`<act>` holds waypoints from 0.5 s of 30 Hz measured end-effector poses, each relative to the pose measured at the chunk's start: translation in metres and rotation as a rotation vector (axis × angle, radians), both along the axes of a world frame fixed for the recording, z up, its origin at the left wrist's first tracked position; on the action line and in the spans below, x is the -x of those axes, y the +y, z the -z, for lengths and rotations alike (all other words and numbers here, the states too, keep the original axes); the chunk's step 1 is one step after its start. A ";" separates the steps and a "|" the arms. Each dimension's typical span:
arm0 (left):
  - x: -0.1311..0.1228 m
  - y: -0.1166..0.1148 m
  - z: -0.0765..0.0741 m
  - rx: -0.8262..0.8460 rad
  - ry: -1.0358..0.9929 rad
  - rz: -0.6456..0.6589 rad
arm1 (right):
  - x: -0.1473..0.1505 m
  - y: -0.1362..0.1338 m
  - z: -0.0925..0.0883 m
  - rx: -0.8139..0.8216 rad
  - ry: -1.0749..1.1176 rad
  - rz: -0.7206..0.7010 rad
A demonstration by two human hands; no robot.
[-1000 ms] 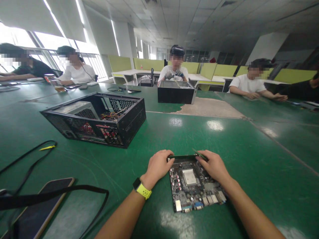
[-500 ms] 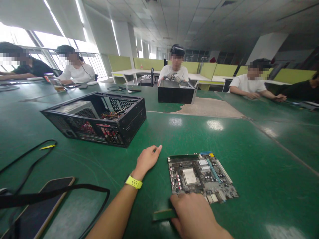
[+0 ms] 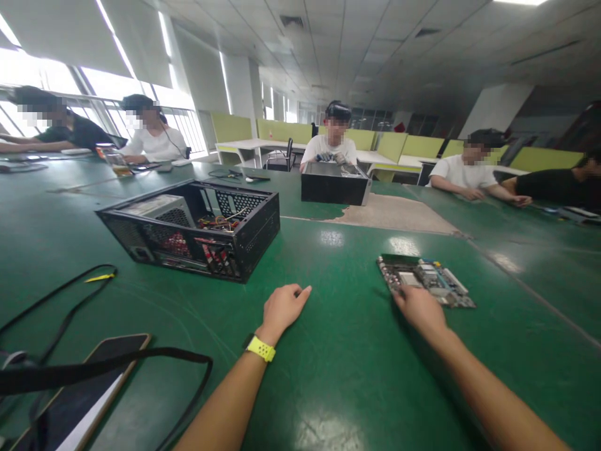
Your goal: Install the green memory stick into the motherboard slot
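A motherboard (image 3: 429,277) lies flat on the green table (image 3: 347,351), ahead and to the right. My right hand (image 3: 419,308) reaches out to its near left corner, and the fingertips grip the board's edge there. My left hand (image 3: 283,306) rests on the table to the left of it, holding nothing, with the fingers loosely out and the index finger pointing forward. A yellow watch band (image 3: 261,348) is on that wrist. The green stick that my right hand held earlier is not visible.
An open black computer case (image 3: 197,225) with cables inside sits to the far left. A second black case (image 3: 334,183) stands before a person opposite. A phone (image 3: 79,388) and a black strap (image 3: 117,360) lie near left. Other people sit around the table.
The motherboard has moved away from me and to the right, with my right hand following to its near corner. My left hand stays on the table. The view tilted up slightly.
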State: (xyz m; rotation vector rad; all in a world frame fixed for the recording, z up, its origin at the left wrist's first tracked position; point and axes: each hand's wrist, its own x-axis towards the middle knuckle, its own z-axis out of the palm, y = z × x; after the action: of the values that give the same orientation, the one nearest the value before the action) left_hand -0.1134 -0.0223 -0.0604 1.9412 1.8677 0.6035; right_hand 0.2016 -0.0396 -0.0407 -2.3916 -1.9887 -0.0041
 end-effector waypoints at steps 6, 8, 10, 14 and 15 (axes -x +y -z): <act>0.001 0.000 0.002 -0.028 -0.017 0.001 | -0.131 0.045 -0.010 -0.001 -0.045 0.242; 0.001 0.001 0.003 -0.033 -0.019 0.003 | -0.145 0.048 -0.002 -0.005 -0.041 0.256; 0.000 0.000 0.002 -0.035 -0.021 0.010 | -0.149 0.051 0.008 -0.019 -0.037 0.282; 0.002 -0.007 -0.018 -0.175 -0.026 0.014 | -0.153 0.059 0.023 -0.057 -0.009 0.329; 0.004 -0.008 -0.027 -0.288 -0.018 0.000 | -0.155 0.062 0.024 -0.067 0.002 0.332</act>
State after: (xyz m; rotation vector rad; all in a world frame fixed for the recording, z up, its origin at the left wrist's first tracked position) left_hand -0.1175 -0.0302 -0.0330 2.1014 1.8538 0.9319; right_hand 0.3562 0.0227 -0.0650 -2.6417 -1.5398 -0.0745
